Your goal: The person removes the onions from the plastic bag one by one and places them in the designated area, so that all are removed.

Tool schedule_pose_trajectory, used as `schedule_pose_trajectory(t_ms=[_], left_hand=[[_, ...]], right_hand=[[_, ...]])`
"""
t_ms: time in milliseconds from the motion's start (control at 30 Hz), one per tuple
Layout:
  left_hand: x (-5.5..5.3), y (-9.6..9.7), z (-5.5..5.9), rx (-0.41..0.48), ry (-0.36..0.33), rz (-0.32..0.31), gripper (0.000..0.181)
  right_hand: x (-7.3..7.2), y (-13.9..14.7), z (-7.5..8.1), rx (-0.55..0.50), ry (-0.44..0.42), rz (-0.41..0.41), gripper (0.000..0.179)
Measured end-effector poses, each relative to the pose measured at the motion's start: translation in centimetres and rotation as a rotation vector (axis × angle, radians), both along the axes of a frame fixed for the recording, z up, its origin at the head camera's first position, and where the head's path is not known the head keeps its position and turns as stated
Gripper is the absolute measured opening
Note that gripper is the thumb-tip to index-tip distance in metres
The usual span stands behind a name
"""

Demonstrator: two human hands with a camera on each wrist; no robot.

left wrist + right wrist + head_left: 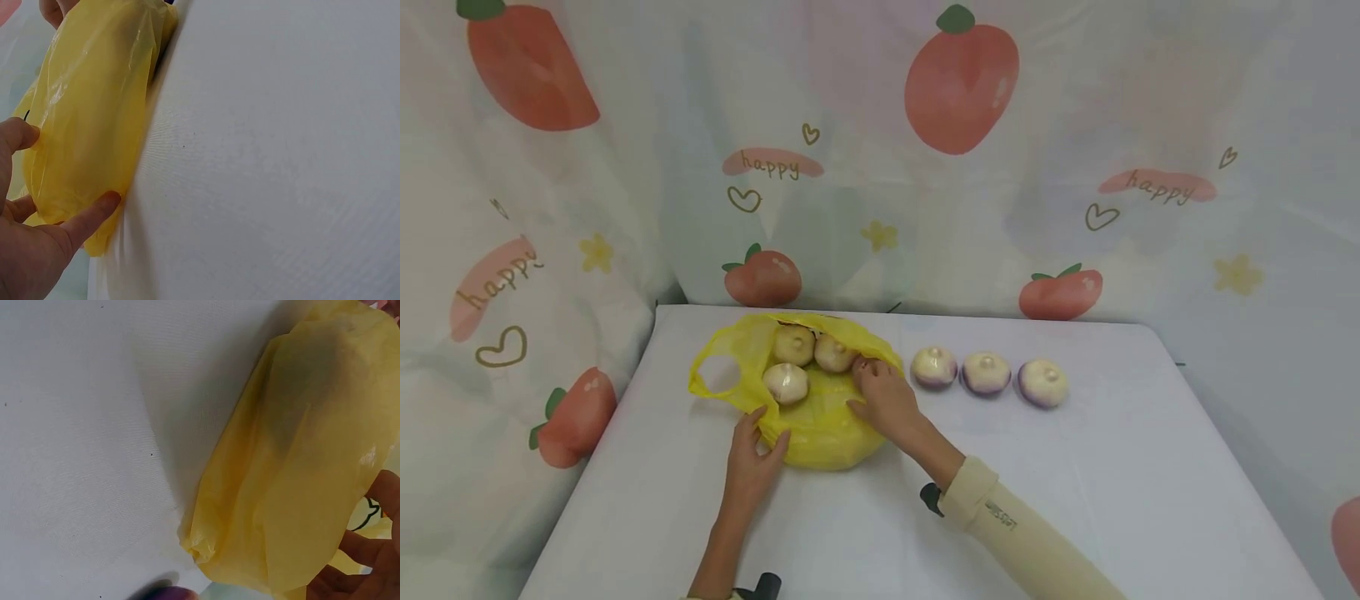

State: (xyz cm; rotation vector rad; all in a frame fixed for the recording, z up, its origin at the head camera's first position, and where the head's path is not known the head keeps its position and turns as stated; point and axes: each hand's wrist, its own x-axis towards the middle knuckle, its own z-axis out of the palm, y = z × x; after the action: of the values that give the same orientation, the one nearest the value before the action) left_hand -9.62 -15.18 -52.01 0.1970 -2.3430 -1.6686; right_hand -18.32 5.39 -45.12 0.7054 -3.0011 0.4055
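A yellow plastic bag (pixel 831 446) lies with its mouth spread wide on the white table. Inside it are three round cream-coloured vegetables, which look like turnips: one at the front left (pixel 786 384), one at the back (pixel 793 345) and one beside that (pixel 833 354). My left hand (pixel 751 467) grips the bag's near-left rim, its thumb (pixel 94 219) against the outer side. My right hand (pixel 886 402) reaches over the right rim with its fingers bent inside the mouth; I cannot tell what they hold. The bag's wall hides part of them in the right wrist view.
Three more cream vegetables with purple undersides sit in a row right of the bag: a near one (pixel 934 367), a middle one (pixel 987 373) and an end one (pixel 1042 383). Behind the table (pixel 1075 500) hangs a fruit-printed cloth (pixel 865 100).
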Motion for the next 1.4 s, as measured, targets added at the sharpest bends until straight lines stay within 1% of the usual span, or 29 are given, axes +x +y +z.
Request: schedule_pose_trajectory(t_ms=[67,167,300,433,567,667,800,900,1033,1200,1400], left_hand=[[0.0,0.0,0.0,0.002,-0.004,0.001,0.053],[0.0,0.0,0.0,0.003,-0.008,0.003,0.054],[0.0,0.0,-0.1,0.012,-0.011,0.008,0.054],[0.0,0.0,-0.2,0.022,-0.024,0.010,0.054],[0.0,0.0,-0.2,0.034,-0.042,0.011,0.054],[0.0,0.1,-0.2,0.032,-0.049,0.015,0.054],[0.0,0.2,-0.1,0.032,-0.046,0.019,0.053],[-0.1,0.3,-0.1,0.049,-0.041,0.019,0.053],[0.0,0.2,-0.2,0.066,-0.040,0.011,0.053],[0.0,0.2,-0.1,0.077,-0.045,0.010,0.054],[0.1,0.3,0.0,0.085,-0.055,0.006,0.054]], right_hand=[[-0.1,-0.1,-0.1,-0.010,-0.004,-0.038,0.048],[-0.5,-0.1,-0.4,-0.024,-0.031,-0.080,0.046],[-1.1,-0.1,-0.8,-0.076,-0.050,-0.105,0.047],[-1.5,0.0,-1.2,-0.119,-0.033,-0.107,0.053],[-1.7,0.0,-1.5,-0.106,-0.040,-0.106,0.056],[-1.8,0.0,-1.6,-0.084,-0.045,-0.123,0.060],[-1.9,0.0,-1.6,-0.065,-0.017,-0.157,0.062],[-2.1,0.1,-1.5,-0.066,0.000,-0.171,0.062],[-2.2,0.1,-1.3,-0.073,-0.017,-0.169,0.062],[-2.4,0.3,-1.3,-0.045,-0.031,-0.170,0.063],[-2.6,0.4,-1.6,-0.064,-0.070,-0.156,0.069]])
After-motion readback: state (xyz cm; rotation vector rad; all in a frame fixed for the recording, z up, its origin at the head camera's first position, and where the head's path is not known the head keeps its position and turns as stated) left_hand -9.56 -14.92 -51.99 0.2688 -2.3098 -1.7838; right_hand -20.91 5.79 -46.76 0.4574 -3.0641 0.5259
